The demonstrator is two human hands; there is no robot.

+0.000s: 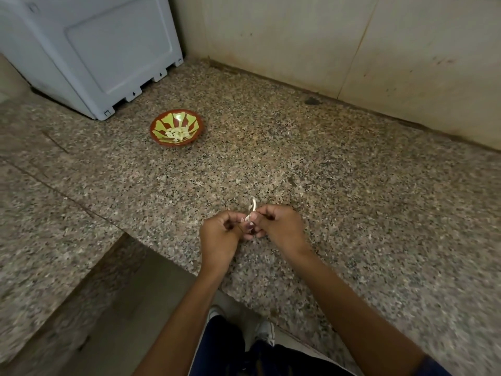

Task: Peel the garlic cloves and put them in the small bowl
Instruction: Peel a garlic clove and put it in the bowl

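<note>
Here both hands, left hand (221, 236) and right hand (279, 226), pinch one garlic clove (251, 210) with its thin papery curl of skin above the speckled granite counter (352, 185); the round glazed bowl (176, 127) of smooth peeled cloves (177, 132) sits well apart.

Both hands meet above speckled granite countertop (352, 185), near its front edge. Left hand (221, 234) and right hand (279, 226) have fingers curled, fingertips pinching one garlic clove (249, 217) between them. Strip of pale garlic skin (253, 204) curls up from clove toward 12 o'clock. Small red-and-green patterned bowl (176, 127) sits on countertop well apart at 11 o'clock from hands, holding peeled garlic cloves (177, 132). White appliance (89, 50) stands at 10 o'clock, beyond bowl. Tiled wall (352, 44) at 12 to 2 o'clock.
</note>
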